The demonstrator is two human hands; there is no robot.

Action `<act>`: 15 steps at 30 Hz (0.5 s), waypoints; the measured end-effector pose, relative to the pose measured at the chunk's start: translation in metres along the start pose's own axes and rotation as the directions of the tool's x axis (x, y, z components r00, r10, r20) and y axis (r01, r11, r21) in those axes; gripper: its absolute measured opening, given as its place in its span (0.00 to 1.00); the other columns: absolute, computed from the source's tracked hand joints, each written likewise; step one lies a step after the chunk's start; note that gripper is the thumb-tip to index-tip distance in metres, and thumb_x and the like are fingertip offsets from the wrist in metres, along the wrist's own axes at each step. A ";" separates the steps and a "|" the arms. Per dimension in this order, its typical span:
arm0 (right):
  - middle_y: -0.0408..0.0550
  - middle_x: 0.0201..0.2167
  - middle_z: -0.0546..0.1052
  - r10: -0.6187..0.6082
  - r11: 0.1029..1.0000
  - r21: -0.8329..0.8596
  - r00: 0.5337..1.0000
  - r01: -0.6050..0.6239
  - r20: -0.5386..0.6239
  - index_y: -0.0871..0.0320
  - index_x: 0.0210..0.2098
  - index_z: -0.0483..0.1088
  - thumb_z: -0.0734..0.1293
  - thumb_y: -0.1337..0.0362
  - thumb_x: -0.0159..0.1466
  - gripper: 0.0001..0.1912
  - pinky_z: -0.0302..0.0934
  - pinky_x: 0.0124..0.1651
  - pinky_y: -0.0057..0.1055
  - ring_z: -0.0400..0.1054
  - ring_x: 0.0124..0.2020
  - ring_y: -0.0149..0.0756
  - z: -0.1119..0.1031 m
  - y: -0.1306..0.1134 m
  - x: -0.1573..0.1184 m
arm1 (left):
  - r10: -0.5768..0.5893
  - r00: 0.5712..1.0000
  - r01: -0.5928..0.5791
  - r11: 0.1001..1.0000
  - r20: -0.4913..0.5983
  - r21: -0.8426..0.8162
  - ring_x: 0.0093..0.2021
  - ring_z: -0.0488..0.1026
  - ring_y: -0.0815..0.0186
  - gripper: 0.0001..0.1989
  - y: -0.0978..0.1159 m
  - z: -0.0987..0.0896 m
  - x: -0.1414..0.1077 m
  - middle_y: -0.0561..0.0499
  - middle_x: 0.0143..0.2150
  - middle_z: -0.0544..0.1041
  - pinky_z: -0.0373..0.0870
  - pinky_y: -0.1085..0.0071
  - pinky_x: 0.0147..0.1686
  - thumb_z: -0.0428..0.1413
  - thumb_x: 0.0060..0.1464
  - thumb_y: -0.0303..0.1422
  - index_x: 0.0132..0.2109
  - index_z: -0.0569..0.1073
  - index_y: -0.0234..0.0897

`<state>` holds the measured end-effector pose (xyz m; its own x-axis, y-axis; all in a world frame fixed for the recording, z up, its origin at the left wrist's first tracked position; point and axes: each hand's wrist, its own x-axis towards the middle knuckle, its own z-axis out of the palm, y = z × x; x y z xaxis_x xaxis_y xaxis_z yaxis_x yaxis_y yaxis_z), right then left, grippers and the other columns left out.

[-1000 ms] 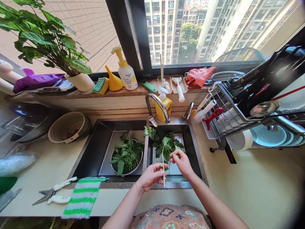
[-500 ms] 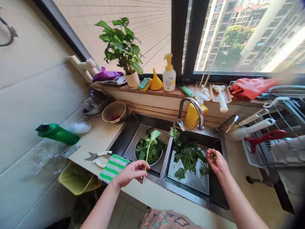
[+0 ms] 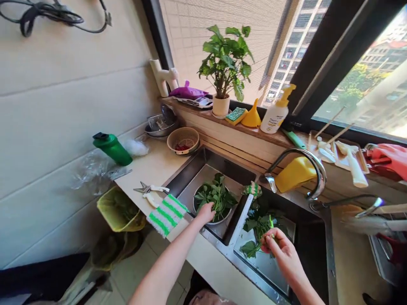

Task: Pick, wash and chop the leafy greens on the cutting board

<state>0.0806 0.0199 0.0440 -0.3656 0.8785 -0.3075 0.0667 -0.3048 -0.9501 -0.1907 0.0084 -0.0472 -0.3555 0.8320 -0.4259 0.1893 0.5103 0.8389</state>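
Note:
In the left sink basin, my left hand (image 3: 207,212) reaches over the rim of a round bowl (image 3: 219,221) heaped with leafy green stems (image 3: 215,195). Its fingers are closed on a leafy stem at the near side of the heap; the fingertips are partly hidden. My right hand (image 3: 282,248) is above the right basin, thumb and fingers pinched round short green stems (image 3: 271,222), one end poking up. Under and behind it, more leafy stems (image 3: 251,248) lie in that basin on a metal tray (image 3: 267,271).
Pliers (image 3: 151,190) and a green-striped cloth (image 3: 168,214) lie on the counter to the left. A yellow-lined bin (image 3: 110,209) stands below the counter edge. The faucet (image 3: 318,165) arches over the right basin. A colander (image 3: 183,140) sits behind the left basin.
My left hand has lowered the single leafy stem from above the counter into the bowl. My right hand has moved left over the right basin. The view has swung left.

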 end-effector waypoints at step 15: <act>0.41 0.25 0.69 -0.430 0.791 0.092 0.443 0.604 0.786 0.57 0.30 0.61 0.58 0.62 0.61 0.06 0.60 0.30 0.24 0.65 0.26 0.28 0.433 -0.062 0.057 | -0.573 0.722 0.283 0.756 -0.387 -0.590 0.42 0.73 0.53 0.17 -0.224 -0.124 -0.262 0.47 0.37 0.77 0.70 0.60 0.41 0.60 0.37 0.48 0.36 0.75 0.47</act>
<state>-0.3461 -0.0708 0.1079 -0.9208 0.2311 0.3141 -0.2540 0.2557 -0.9328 -0.2536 -0.3506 -0.0816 -0.7197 0.2241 -0.6572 -0.4980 0.4930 0.7134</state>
